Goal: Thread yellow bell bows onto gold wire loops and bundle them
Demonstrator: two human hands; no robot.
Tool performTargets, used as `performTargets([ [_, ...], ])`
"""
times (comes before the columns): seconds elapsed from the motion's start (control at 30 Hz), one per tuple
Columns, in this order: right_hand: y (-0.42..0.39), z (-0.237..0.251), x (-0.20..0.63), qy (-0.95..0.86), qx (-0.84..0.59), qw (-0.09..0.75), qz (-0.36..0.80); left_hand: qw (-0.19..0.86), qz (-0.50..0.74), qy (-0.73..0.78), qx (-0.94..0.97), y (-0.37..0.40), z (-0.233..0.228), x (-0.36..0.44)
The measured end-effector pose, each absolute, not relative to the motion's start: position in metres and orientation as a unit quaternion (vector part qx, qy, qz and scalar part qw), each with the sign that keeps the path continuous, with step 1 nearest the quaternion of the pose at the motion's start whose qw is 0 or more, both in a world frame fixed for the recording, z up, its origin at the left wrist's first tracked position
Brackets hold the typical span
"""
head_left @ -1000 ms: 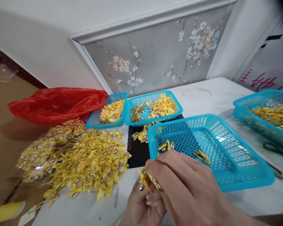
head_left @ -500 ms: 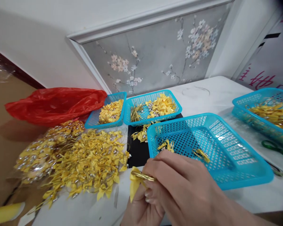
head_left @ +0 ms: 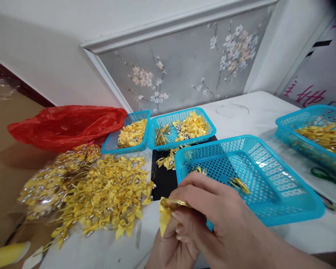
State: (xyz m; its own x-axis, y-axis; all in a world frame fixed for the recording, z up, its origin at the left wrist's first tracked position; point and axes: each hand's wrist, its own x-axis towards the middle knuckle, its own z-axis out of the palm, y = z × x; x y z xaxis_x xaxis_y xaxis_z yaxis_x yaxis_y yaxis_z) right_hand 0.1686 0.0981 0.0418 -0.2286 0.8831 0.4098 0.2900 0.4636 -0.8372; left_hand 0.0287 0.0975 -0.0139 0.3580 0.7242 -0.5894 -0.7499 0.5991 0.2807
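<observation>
My left hand (head_left: 172, 250) is closed, its fingertips pinching a yellow ribbon bow (head_left: 164, 220) with a gold cord. My right hand (head_left: 229, 220) reaches over from the right and grips the looped gold cord (head_left: 177, 202) between thumb and fingers. Both hands meet in front of the near blue basket (head_left: 294, 215), and the right hand hides part of its near left corner. Inside that basket lie a few gold-corded bows (head_left: 239, 185). To the left spreads a heap of yellow bows with silver bells (head_left: 106, 190).
Two smaller blue baskets (head_left: 182, 142) with bows stand by the wall, beside a red plastic bag (head_left: 70, 125). A bagged bundle of bows (head_left: 47, 190) lies at left. Another blue basket (head_left: 305, 136) and green-handled scissors (head_left: 324, 173) are at right. A black mat (head_left: 162, 183) lies mid-table.
The bow and both hands have shifted slightly right. My right fingers have moved along the gold cord, and their grip has opened out into a wider arch.
</observation>
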Motion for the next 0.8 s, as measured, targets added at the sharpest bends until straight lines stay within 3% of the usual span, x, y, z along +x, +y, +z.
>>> performTargets([
  [0.17,0.101,0.042,0.171,-0.713,-0.396,0.460,0.351,0.878,0.382,0.272,-0.098,0.097,-0.009,0.030],
  [0.47,0.103,0.043,0.173,-0.728,-0.402,0.436,0.343,0.901,0.369,0.191,-0.127,0.099,-0.008,0.036],
  [0.67,0.103,0.050,0.186,-0.798,-0.372,0.355,0.313,0.909,0.360,0.180,-0.109,0.100,-0.003,0.035],
  [0.8,0.103,0.048,0.192,-0.773,-0.389,0.397,0.306,0.914,0.360,0.160,-0.095,0.098,-0.001,0.032],
])
